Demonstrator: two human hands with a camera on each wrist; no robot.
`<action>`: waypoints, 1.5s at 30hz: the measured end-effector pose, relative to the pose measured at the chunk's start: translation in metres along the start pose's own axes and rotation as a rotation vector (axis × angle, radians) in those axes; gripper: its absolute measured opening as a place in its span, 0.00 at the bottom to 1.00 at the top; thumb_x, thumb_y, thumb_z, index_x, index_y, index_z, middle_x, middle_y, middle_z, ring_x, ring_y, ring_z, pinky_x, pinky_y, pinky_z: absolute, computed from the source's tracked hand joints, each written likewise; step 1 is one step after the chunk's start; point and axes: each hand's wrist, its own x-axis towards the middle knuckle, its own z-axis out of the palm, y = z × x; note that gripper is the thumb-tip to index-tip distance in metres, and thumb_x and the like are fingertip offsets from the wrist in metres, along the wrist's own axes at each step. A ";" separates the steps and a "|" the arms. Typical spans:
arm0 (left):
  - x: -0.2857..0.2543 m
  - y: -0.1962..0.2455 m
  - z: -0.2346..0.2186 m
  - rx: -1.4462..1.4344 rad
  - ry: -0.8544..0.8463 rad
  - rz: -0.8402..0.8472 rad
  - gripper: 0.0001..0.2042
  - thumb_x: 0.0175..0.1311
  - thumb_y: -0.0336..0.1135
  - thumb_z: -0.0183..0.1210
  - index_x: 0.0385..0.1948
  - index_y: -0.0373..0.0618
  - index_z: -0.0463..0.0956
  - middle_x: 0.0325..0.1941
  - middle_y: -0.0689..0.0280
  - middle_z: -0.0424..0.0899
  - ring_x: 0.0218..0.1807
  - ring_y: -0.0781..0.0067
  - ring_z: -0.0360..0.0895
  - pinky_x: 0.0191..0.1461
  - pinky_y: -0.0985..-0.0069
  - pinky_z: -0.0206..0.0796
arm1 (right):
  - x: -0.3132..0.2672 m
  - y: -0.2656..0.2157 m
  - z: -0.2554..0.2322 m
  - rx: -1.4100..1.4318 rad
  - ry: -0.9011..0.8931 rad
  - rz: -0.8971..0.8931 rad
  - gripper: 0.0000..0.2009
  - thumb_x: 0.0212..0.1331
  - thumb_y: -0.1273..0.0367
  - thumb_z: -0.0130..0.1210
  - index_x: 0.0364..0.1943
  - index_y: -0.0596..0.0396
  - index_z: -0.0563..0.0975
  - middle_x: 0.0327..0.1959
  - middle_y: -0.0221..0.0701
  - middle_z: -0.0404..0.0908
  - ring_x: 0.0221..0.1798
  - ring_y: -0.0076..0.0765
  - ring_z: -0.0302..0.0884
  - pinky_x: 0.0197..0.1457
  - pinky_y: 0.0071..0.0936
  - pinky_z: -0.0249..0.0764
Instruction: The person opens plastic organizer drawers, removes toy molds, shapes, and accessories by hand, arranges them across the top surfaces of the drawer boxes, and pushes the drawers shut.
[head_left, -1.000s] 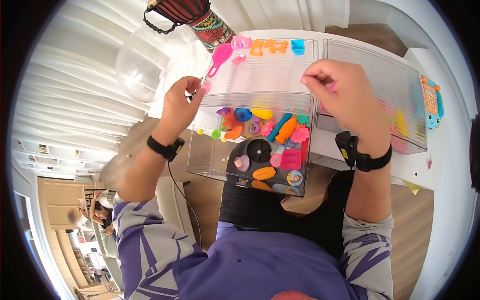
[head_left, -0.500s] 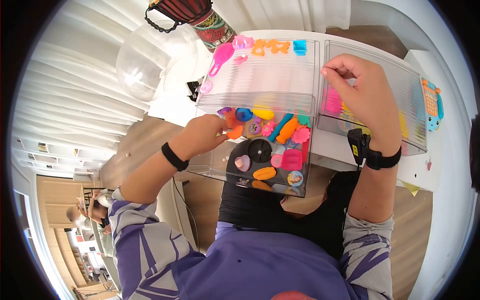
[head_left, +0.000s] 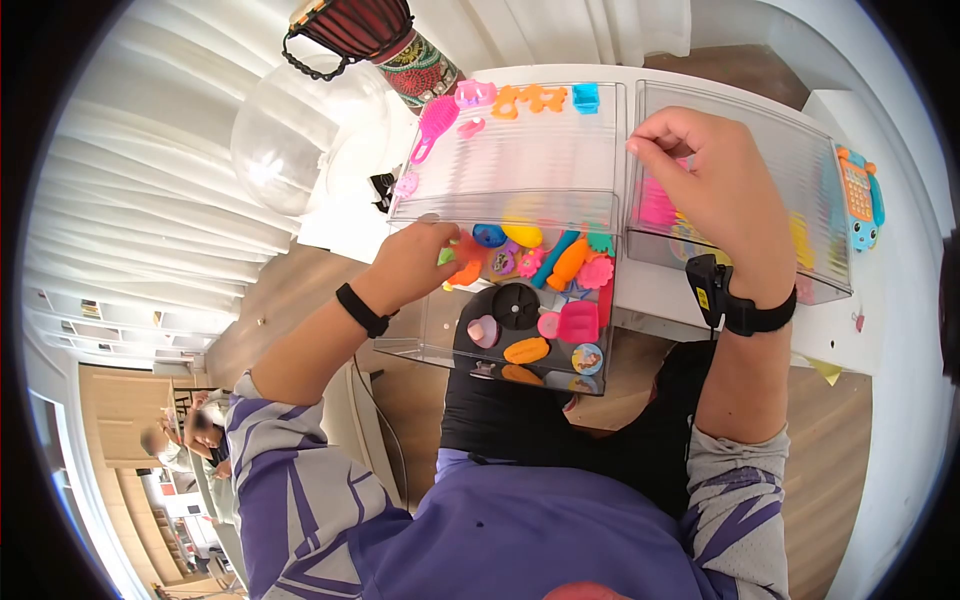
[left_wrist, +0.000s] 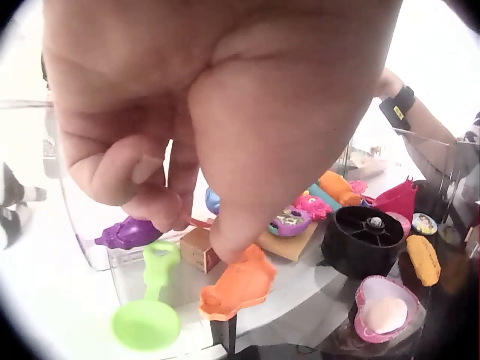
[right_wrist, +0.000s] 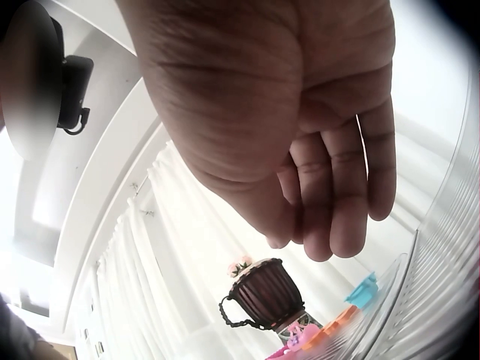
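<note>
My left hand (head_left: 415,265) reaches into the left end of the pulled-out clear drawer (head_left: 420,345). Its thumb and fingertips pinch a red-orange toy piece (head_left: 468,247), which is mostly hidden by the fingers. Just under the thumb in the left wrist view lies an orange animal-shaped mould (left_wrist: 244,281). A light green scoop (left_wrist: 146,324), a purple toy (left_wrist: 129,233) and a small brown box (left_wrist: 196,249) are close around it. My right hand (head_left: 715,170) hovers over the right clear box (head_left: 800,150), fingers loosely bent and holding nothing.
On the left box top are a pink hairbrush (head_left: 437,122), orange moulds (head_left: 543,98), a blue cube-like piece (head_left: 585,98) and a round pink piece (head_left: 405,184). A toy phone (head_left: 860,200) sits at the right. Behind stands a drum (head_left: 420,70) beside a clear globe (head_left: 310,135).
My left hand let go of the round pink piece on the box top, came down into the drawer and took the red-orange piece. My right hand shifted right, over the other box.
</note>
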 end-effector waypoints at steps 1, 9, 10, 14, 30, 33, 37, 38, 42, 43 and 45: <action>0.003 -0.002 0.001 0.021 -0.053 0.004 0.16 0.69 0.40 0.77 0.54 0.47 0.89 0.50 0.58 0.94 0.55 0.51 0.92 0.57 0.56 0.84 | 0.000 -0.001 -0.001 0.000 0.002 0.000 0.09 0.76 0.67 0.72 0.46 0.61 0.90 0.34 0.35 0.94 0.33 0.31 0.85 0.41 0.31 0.79; 0.012 -0.005 0.007 0.030 -0.178 0.020 0.14 0.73 0.41 0.74 0.52 0.45 0.88 0.51 0.56 0.95 0.55 0.47 0.93 0.57 0.52 0.84 | 0.000 -0.003 -0.006 -0.040 -0.048 0.030 0.09 0.78 0.68 0.70 0.49 0.61 0.89 0.39 0.34 0.96 0.41 0.28 0.89 0.51 0.34 0.84; 0.011 -0.005 0.006 -0.002 -0.184 -0.022 0.14 0.74 0.39 0.73 0.53 0.44 0.88 0.53 0.54 0.95 0.55 0.47 0.93 0.57 0.53 0.84 | 0.000 -0.004 -0.007 -0.041 -0.045 0.031 0.09 0.78 0.68 0.70 0.49 0.61 0.89 0.39 0.34 0.96 0.41 0.28 0.89 0.51 0.34 0.84; -0.003 -0.005 -0.005 -0.108 -0.150 0.018 0.12 0.79 0.30 0.69 0.59 0.39 0.86 0.57 0.51 0.95 0.56 0.54 0.94 0.58 0.60 0.86 | -0.002 -0.006 -0.006 -0.024 -0.035 0.020 0.08 0.78 0.68 0.70 0.48 0.61 0.89 0.38 0.34 0.95 0.40 0.29 0.89 0.50 0.33 0.84; -0.053 0.108 -0.090 -1.275 -0.017 0.131 0.20 0.86 0.17 0.61 0.75 0.33 0.73 0.65 0.55 0.89 0.70 0.60 0.91 0.74 0.64 0.87 | -0.021 -0.063 0.056 0.344 -0.231 -0.450 0.13 0.69 0.72 0.75 0.55 0.53 0.88 0.49 0.34 0.91 0.47 0.44 0.93 0.47 0.38 0.88; -0.052 0.108 -0.092 -1.292 0.003 0.131 0.19 0.86 0.18 0.63 0.73 0.33 0.74 0.65 0.54 0.89 0.67 0.61 0.92 0.72 0.65 0.87 | -0.020 -0.062 0.056 0.355 -0.231 -0.442 0.15 0.64 0.76 0.79 0.54 0.56 0.90 0.50 0.35 0.94 0.47 0.44 0.95 0.54 0.36 0.91; -0.051 0.105 -0.093 -1.249 0.009 0.181 0.20 0.83 0.16 0.65 0.71 0.35 0.75 0.66 0.59 0.86 0.67 0.70 0.87 0.73 0.65 0.89 | -0.019 -0.064 0.054 0.351 -0.236 -0.447 0.15 0.64 0.76 0.79 0.53 0.56 0.90 0.50 0.35 0.94 0.47 0.44 0.95 0.53 0.35 0.90; -0.050 0.106 -0.094 -1.241 0.016 0.184 0.20 0.82 0.16 0.65 0.71 0.35 0.75 0.65 0.59 0.86 0.65 0.71 0.87 0.72 0.65 0.89 | -0.019 -0.064 0.055 0.353 -0.236 -0.459 0.13 0.66 0.74 0.77 0.53 0.55 0.89 0.50 0.34 0.93 0.47 0.45 0.94 0.50 0.37 0.89; -0.048 0.106 -0.094 -1.173 0.022 0.187 0.18 0.84 0.19 0.66 0.70 0.36 0.76 0.63 0.60 0.87 0.61 0.73 0.88 0.69 0.67 0.89 | -0.021 -0.061 0.060 0.367 -0.209 -0.485 0.11 0.68 0.72 0.75 0.52 0.54 0.87 0.47 0.34 0.91 0.45 0.47 0.92 0.46 0.39 0.87; -0.047 0.104 -0.093 -1.174 0.022 0.182 0.18 0.84 0.19 0.66 0.70 0.36 0.76 0.63 0.60 0.87 0.61 0.73 0.88 0.69 0.67 0.89 | -0.021 -0.059 0.061 0.370 -0.212 -0.483 0.11 0.68 0.72 0.75 0.52 0.54 0.87 0.47 0.34 0.91 0.45 0.47 0.92 0.46 0.39 0.87; -0.045 0.099 -0.088 -1.159 0.029 0.185 0.16 0.87 0.24 0.66 0.70 0.34 0.77 0.63 0.60 0.89 0.62 0.69 0.92 0.69 0.67 0.87 | -0.021 -0.055 0.062 0.300 -0.209 -0.471 0.11 0.68 0.71 0.75 0.50 0.54 0.87 0.44 0.34 0.91 0.44 0.47 0.92 0.46 0.39 0.86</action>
